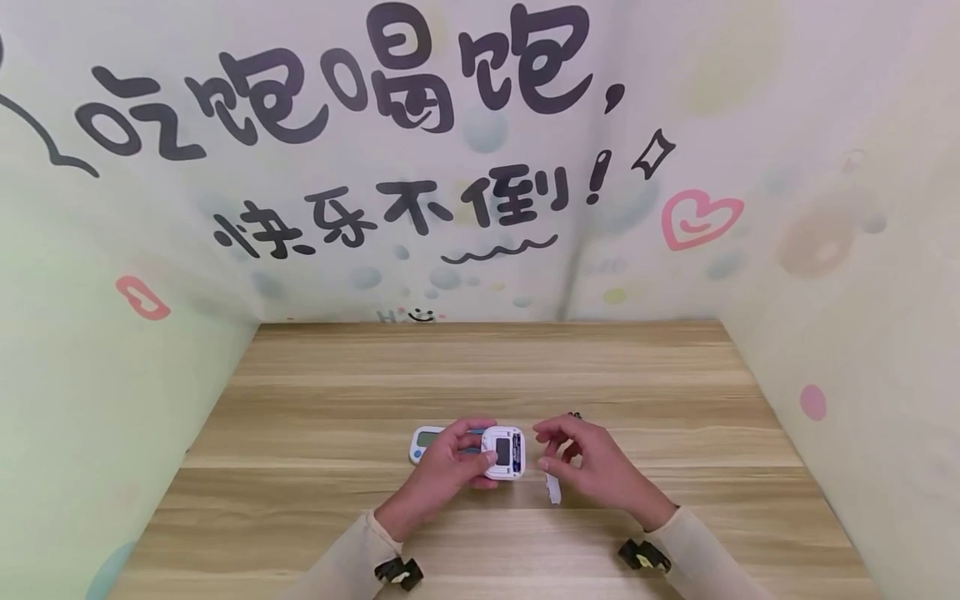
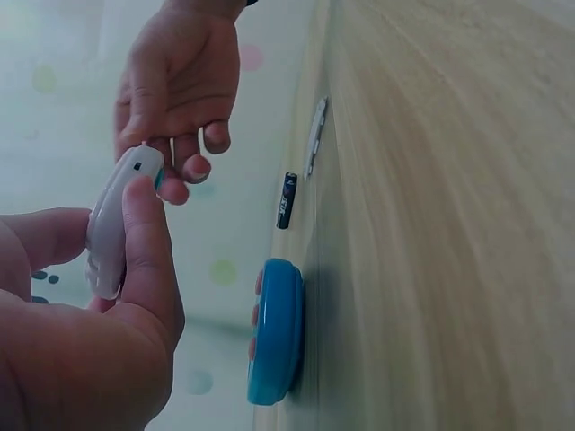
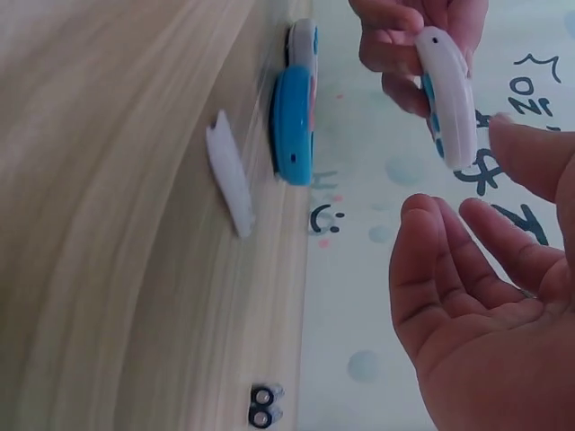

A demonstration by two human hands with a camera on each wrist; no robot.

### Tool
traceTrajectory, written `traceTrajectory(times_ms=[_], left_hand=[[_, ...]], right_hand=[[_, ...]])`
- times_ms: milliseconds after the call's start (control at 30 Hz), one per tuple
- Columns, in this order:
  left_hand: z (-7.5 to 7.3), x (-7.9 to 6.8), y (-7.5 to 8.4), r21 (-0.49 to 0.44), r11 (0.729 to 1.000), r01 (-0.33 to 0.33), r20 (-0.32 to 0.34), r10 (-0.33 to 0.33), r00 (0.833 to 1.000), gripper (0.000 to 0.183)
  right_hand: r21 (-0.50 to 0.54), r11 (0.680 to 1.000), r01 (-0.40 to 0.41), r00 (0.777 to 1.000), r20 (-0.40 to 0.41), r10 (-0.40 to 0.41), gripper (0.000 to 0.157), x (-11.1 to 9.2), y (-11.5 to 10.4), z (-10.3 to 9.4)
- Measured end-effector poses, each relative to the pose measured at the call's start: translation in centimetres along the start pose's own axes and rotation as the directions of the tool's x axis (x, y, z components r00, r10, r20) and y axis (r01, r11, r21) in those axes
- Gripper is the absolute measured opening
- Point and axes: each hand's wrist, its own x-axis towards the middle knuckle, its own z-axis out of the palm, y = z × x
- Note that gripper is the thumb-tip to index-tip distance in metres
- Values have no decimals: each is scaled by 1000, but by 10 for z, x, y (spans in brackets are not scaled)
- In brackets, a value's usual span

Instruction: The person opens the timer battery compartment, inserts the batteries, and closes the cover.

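Observation:
My left hand (image 1: 450, 458) grips a small white digital timer (image 1: 491, 442) raised above the table, its back turned up. A dark blue battery (image 1: 517, 454) lies in the slot along the right side of that back. To the right, my right hand (image 1: 592, 462) hovers with fingers loosely bent and nothing between them; in the right wrist view its thumb is a small gap from the timer. Below that hand a white battery cover (image 1: 554, 492) lies on the table, and its narrow shape also shows in the right wrist view (image 3: 231, 175).
Behind the left hand lie a white device with a grey screen (image 1: 427, 439) and a blue device (image 3: 293, 126). Dark batteries (image 3: 261, 407) lie on the table beyond the right hand. Printed walls (image 1: 480, 287) enclose the wooden table (image 1: 337, 375) at the back and sides.

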Motion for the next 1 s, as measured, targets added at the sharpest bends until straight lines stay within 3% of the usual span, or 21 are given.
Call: traceTrajectory(times_ms=[233, 367, 667, 1000], left_hand=[[-6, -3, 1, -18, 1000, 9, -11, -9, 1000, 60], [-7, -4, 1, -23, 1000, 3, -6, -3, 1000, 61], [-10, -6, 0, -27, 1000, 5, 3, -4, 1000, 59], [-9, -7, 1, -19, 1000, 6, -7, -6, 1000, 58]], right_hand=[[-34, 994, -108, 989, 95, 111, 53, -4, 11, 0], [-89, 989, -121, 982, 133, 132, 56, -8, 16, 1], [-297, 947, -120, 967, 180, 179, 52, -11, 18, 1], [-353, 918, -182, 942, 205, 265, 46, -10, 24, 7]])
